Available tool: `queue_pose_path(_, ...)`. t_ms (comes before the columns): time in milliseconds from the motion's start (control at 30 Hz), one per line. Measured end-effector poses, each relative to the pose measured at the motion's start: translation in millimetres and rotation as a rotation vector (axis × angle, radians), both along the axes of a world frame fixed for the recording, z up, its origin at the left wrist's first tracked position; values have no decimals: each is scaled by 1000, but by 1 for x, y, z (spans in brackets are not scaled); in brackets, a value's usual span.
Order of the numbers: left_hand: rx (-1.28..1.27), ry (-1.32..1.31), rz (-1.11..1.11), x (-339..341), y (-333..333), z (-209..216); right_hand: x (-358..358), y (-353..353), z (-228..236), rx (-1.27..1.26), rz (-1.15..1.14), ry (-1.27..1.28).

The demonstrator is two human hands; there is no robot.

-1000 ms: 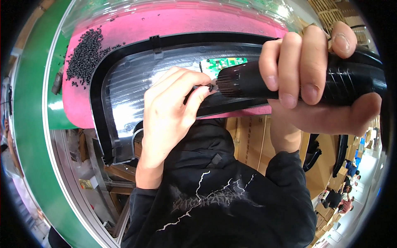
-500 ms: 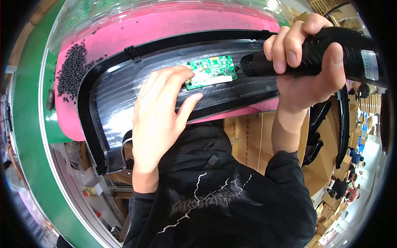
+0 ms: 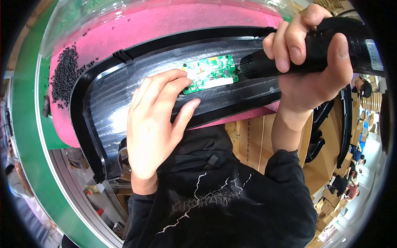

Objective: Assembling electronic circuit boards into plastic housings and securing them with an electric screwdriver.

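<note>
My left hand [image 3: 152, 120] reaches over a curved black plastic panel [image 3: 108, 97], fingers apart, with the fingertips at the left end of a green circuit board [image 3: 219, 75]. The board lies inside the panel, which rests hollow side up. In my right hand [image 3: 304, 89] is a black electric screwdriver [image 3: 258, 65], held almost level with the fingers wrapped round its body. Its nose meets the board's right end near a corner; the bit's tip is too dark to make out.
Small black screws [image 3: 64, 80] are heaped on the pink mat [image 3: 173, 17] at the left. The mat lies on a green table [image 3: 25, 99]. Below the panel stands a cardboard box [image 3: 252, 142], with more black curved parts [image 3: 345, 128] at the right. People are in the far right background.
The view has shifted slightly, and the panel's left end sits further left. My left hand has slid a little left at the board's edge. The screwdriver stays at the board's right end.
</note>
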State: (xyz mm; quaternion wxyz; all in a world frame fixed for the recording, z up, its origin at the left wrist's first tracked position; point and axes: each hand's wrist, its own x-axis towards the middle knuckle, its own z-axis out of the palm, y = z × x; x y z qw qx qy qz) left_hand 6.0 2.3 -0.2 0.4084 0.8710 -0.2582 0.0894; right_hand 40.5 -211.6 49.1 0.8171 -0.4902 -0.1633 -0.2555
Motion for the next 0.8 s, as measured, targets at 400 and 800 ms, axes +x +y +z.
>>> queue_pose_path(400, -18, 0, 3, 1, 0, 3, 7, -13, -2, -379, 273, -56)
queue_pose_path(800, -631, -374, 323, -77, 128, 30, 29, -60, 14, 366, 637, 453)
